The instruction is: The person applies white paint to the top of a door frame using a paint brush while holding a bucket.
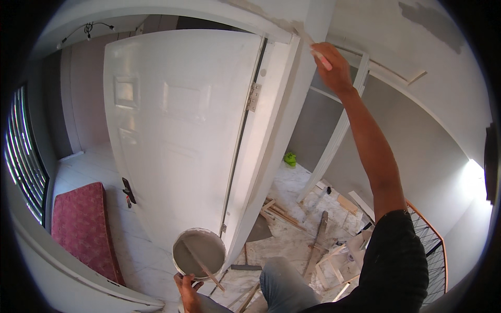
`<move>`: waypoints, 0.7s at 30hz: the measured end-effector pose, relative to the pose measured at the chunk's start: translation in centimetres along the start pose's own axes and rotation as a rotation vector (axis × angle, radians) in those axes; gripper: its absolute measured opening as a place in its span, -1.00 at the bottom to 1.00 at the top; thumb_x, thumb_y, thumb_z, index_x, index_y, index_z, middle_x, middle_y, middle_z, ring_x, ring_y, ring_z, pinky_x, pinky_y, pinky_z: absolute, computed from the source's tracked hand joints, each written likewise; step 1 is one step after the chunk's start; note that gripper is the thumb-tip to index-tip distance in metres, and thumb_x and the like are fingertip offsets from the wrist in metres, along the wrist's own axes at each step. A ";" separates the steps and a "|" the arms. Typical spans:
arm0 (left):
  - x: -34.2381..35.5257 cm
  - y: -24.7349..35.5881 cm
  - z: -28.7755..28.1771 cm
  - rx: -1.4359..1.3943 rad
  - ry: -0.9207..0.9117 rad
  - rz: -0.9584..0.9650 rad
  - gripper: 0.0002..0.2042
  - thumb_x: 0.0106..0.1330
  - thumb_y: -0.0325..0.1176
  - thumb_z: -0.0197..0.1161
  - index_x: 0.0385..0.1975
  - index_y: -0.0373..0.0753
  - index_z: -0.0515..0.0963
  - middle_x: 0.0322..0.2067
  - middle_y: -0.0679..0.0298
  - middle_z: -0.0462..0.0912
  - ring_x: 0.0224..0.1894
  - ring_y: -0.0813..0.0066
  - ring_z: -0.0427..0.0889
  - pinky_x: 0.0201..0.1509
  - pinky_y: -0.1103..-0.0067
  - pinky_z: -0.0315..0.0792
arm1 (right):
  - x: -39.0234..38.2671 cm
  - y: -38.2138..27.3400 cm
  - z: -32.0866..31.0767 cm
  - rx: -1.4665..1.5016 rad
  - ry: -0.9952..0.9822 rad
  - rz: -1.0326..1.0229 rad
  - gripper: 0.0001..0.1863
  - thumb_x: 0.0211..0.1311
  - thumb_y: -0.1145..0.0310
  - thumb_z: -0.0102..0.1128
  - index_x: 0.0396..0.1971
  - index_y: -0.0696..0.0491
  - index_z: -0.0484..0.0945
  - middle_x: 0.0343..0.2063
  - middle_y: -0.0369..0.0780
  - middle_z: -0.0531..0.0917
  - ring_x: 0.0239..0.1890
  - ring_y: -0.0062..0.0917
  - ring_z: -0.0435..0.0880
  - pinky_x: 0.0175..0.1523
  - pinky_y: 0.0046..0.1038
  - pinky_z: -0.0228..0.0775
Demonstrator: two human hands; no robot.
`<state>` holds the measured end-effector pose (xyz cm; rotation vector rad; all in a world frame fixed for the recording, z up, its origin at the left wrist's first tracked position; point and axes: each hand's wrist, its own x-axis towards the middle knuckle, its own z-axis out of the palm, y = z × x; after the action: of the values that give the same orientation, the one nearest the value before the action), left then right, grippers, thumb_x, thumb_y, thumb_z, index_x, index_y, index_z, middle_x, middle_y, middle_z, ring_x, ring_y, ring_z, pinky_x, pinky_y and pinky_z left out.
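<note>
My right hand point(334, 68) is raised high, gripping a putty knife with a pinkish handle point(323, 59); its blade meets the wall point(284, 18) by the upper corner of the white door frame point(282, 62). Low in view, my left hand point(188, 287) holds a round bucket point(190, 256) of grey paste by its lower left side, and a wooden stick point(209, 274) leans in the bucket, sticking out over the rim. Behind the bucket stands a white panelled door point(172, 130) with hinges and a dark handle.
A red mattress point(83, 229) lies on the left room's floor beside a slatted window point(23, 151). Wood offcuts point(282, 214), debris, a green bag point(289, 159) and a floor squeegee point(245, 267) cover the right floor. A stair railing point(433, 235) runs along the right.
</note>
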<state>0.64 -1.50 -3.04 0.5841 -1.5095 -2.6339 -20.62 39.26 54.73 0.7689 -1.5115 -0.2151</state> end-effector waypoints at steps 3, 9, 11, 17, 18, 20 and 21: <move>-0.8 -0.1 -0.4 -0.005 0.027 0.010 -0.50 0.19 -0.08 0.18 0.05 -0.22 0.29 -0.01 0.08 0.48 -0.04 0.11 0.60 -0.06 0.23 0.56 | -1.4 -0.3 0.2 0.025 0.088 0.073 -0.77 0.22 0.52 0.32 -0.12 0.02 0.64 -0.14 -0.24 0.70 -0.18 -0.34 0.71 -0.11 -0.40 0.59; -0.5 0.1 -2.0 -0.092 0.068 -0.009 -0.50 0.20 -0.06 0.18 0.08 -0.17 0.32 0.03 0.14 0.48 -0.04 0.08 0.60 -0.06 0.21 0.56 | -1.0 -3.2 -0.8 0.385 0.401 0.495 -0.80 0.30 0.47 0.33 -0.11 0.15 0.62 -0.17 -0.23 0.71 -0.17 -0.50 0.72 -0.08 -0.46 0.59; -0.2 0.3 -1.8 -0.148 0.071 -0.009 -0.52 0.19 -0.09 0.20 0.05 -0.16 0.32 -0.03 0.15 0.50 -0.06 0.14 0.61 -0.10 0.24 0.58 | -0.8 -3.3 -0.7 0.599 0.564 0.674 -0.78 0.31 0.45 0.33 -0.09 0.19 0.60 -0.17 -0.23 0.70 -0.18 -0.55 0.71 -0.07 -0.49 0.59; 0.0 0.6 -2.7 -0.194 0.086 0.028 -0.58 0.20 -0.07 0.19 -0.01 -0.14 0.38 0.00 0.16 0.55 -0.05 0.09 0.61 -0.11 0.20 0.59 | -0.8 -2.9 2.3 0.909 0.756 0.893 -0.73 0.30 0.42 0.33 -0.06 0.19 0.57 -0.22 -0.20 0.70 -0.24 -0.55 0.71 -0.06 -0.52 0.54; -0.2 0.7 -3.3 -0.195 0.098 0.036 -0.58 0.20 -0.07 0.18 -0.01 -0.13 0.39 0.01 0.16 0.55 -0.04 0.08 0.60 -0.10 0.19 0.58 | -0.7 -2.9 2.9 0.908 0.760 0.889 -0.73 0.31 0.42 0.33 -0.06 0.19 0.57 -0.23 -0.20 0.70 -0.24 -0.55 0.71 -0.06 -0.52 0.54; -0.5 1.2 -3.3 -0.183 0.128 0.041 -0.57 0.21 -0.06 0.17 0.01 -0.12 0.40 0.02 0.18 0.55 -0.02 0.09 0.60 -0.08 0.20 0.58 | -0.6 -2.3 4.0 0.883 0.753 0.874 -0.73 0.30 0.41 0.32 -0.07 0.19 0.57 -0.25 -0.20 0.71 -0.24 -0.55 0.70 -0.07 -0.52 0.52; -0.7 1.4 -3.3 -0.178 0.143 0.042 -0.57 0.21 -0.06 0.16 0.02 -0.12 0.40 0.03 0.19 0.55 0.00 0.10 0.59 -0.07 0.20 0.57 | -0.5 -1.9 4.5 0.860 0.745 0.869 -0.73 0.30 0.41 0.32 -0.07 0.19 0.57 -0.27 -0.21 0.71 -0.24 -0.56 0.70 -0.07 -0.52 0.51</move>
<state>2.27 -4.77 -3.16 0.6992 -1.2202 -2.5965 -24.26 36.72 52.66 0.6455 -1.0352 1.3038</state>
